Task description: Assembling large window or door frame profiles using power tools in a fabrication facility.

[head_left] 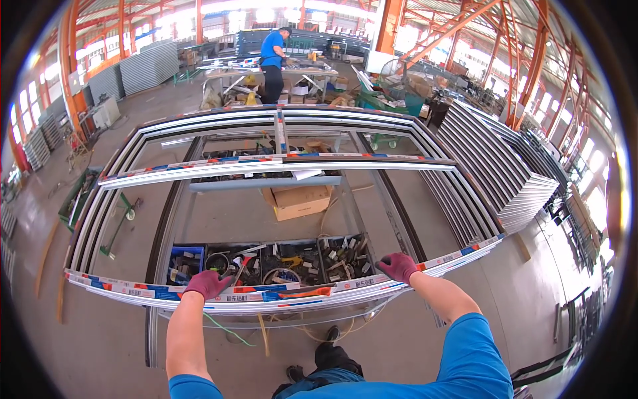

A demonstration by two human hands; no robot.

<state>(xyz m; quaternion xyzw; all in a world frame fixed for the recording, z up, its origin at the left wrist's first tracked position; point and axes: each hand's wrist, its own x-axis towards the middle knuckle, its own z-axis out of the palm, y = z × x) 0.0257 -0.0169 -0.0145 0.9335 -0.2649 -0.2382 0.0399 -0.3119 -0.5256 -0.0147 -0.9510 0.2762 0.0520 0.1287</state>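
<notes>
The metal frame (292, 161) lies flat across dark support bars (174, 216), the left hand (209, 284) and right hand (399, 268) spread along its near edge, each grip half curled over it, how tightly I can't tell. Even pressure from both should keep it square. Parts bins (261, 261) sit beneath, and stacked frames (480, 179) crowd the right side.

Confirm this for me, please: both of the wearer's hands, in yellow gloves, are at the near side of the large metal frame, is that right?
Not quite: the head view shows dark pink gloves, not yellow; the left hand and right hand are at the near side of the large metal frame.
</notes>
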